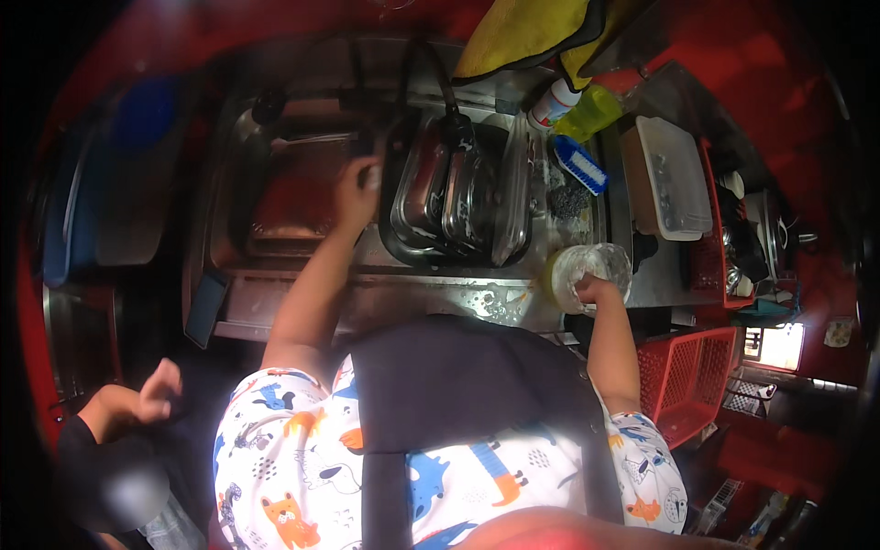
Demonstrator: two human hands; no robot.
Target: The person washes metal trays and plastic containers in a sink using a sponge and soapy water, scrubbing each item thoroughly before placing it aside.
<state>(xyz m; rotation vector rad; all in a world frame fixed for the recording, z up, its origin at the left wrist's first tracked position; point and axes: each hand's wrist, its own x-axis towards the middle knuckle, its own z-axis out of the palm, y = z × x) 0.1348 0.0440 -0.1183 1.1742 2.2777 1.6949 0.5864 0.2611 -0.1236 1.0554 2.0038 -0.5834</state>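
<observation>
My left hand (359,185) hangs at the divider between the two basins of a steel sink, its fingers curled; whether something small is in them is unclear. Inside a sudsy, clear plastic tub (608,261) at the right front rests my right hand (592,290), its fingers partly hidden. Metal pans (419,199) and a clear plastic lid (512,199) stand on edge in the right basin under a black faucet (457,127). A metal tray (292,220) lies in the left basin. Right of the basins are a blue scrub brush (579,165) and a steel-wool scourer (570,201).
A white bottle (553,104), a yellow-green bottle (592,113) and a yellow cloth (526,38) are at the back right. Farther right are a plastic container (674,179) and a red crate (691,385). Another person's hand (161,392) shows at lower left.
</observation>
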